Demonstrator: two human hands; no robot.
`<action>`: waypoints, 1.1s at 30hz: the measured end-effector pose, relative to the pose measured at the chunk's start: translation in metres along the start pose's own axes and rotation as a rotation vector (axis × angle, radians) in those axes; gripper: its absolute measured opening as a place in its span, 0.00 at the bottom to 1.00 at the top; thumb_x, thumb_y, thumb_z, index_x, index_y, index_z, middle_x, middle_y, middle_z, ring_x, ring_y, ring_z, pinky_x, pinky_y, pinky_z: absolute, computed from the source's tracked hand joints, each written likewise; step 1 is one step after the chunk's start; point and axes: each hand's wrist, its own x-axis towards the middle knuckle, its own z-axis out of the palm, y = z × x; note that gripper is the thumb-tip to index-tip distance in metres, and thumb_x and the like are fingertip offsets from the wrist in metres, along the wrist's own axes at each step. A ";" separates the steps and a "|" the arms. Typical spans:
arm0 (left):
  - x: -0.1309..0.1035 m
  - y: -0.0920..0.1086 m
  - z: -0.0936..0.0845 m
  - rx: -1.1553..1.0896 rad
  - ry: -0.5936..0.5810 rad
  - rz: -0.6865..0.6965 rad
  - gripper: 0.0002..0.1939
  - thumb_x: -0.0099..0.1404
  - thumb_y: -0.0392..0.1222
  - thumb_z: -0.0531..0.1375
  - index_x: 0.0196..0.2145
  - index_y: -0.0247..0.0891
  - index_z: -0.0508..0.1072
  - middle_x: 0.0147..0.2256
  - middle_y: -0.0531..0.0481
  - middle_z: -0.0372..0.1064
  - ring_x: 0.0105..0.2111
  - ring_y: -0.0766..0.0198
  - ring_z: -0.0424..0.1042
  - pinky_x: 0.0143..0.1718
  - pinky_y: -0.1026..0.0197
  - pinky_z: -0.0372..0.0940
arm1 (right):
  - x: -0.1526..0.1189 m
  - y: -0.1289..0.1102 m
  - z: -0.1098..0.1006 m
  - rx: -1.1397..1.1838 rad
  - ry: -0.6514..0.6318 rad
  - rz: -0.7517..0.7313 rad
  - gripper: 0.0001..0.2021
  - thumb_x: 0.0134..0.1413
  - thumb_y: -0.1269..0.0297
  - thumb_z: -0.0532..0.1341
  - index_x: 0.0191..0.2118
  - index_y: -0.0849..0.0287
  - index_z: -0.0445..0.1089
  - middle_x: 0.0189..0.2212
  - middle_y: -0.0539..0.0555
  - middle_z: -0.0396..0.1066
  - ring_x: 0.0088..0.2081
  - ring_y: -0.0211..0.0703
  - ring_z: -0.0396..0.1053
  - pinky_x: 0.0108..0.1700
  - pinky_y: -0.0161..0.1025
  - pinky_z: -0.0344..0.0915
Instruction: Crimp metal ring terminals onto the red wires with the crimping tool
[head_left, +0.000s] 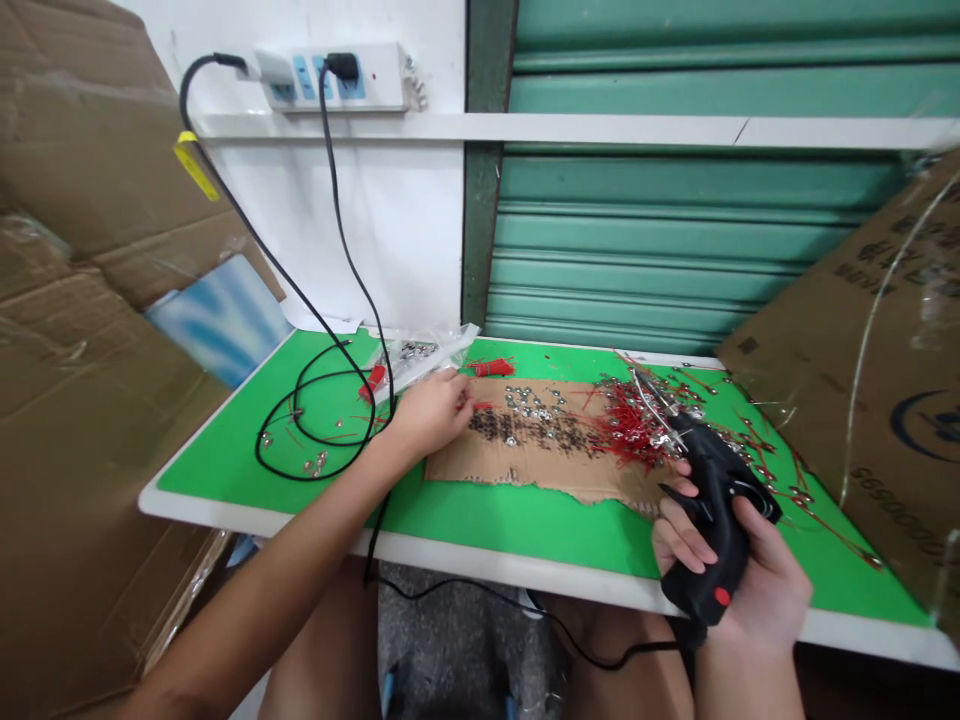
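Note:
My right hand (pixel 739 560) is wrapped round the grip of a black soldering gun (pixel 709 510), its metal tip pointing up and left over a heap of red wires with metal pieces (pixel 637 415). My left hand (pixel 439 408) is at the left end of a torn cardboard strip (pixel 540 470), fingers pinched together near a short red wire end; what they hold is too small to name. Small silvery metal pieces (pixel 536 402) lie on the cardboard beside rows of dark burn marks. Behind my left hand are a clear plastic bag (pixel 442 350) and a red wire bundle (pixel 493 368).
Black cables (pixel 259 235) hang from a power strip (pixel 330 80) on the wall and coil on the green table (pixel 225 470). Large cardboard boxes stand at the left (pixel 75 350) and right (pixel 862 330). Loose wired pieces are scattered at the table's right side.

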 end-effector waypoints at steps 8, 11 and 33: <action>-0.017 0.008 0.008 -0.477 -0.116 0.165 0.13 0.66 0.32 0.57 0.46 0.37 0.77 0.36 0.49 0.78 0.32 0.65 0.74 0.36 0.64 0.67 | 0.001 -0.003 0.003 -0.191 -0.008 0.018 0.16 0.54 0.58 0.69 0.47 0.58 0.76 0.33 0.51 0.63 0.20 0.30 0.46 0.18 0.27 0.63; -0.021 0.010 0.014 -0.399 -0.056 0.166 0.10 0.64 0.33 0.59 0.40 0.39 0.80 0.37 0.49 0.78 0.37 0.61 0.75 0.40 0.61 0.66 | 0.001 -0.005 0.003 -0.219 -0.009 0.032 0.17 0.53 0.57 0.70 0.47 0.58 0.76 0.33 0.50 0.62 0.20 0.29 0.45 0.18 0.27 0.62; -0.025 0.012 0.024 -0.397 -0.100 0.092 0.03 0.57 0.38 0.61 0.30 0.38 0.75 0.28 0.53 0.73 0.27 0.65 0.69 0.29 0.63 0.57 | -0.001 -0.006 0.008 -0.195 0.063 0.105 0.19 0.50 0.58 0.73 0.47 0.59 0.76 0.34 0.49 0.60 0.20 0.29 0.41 0.20 0.25 0.64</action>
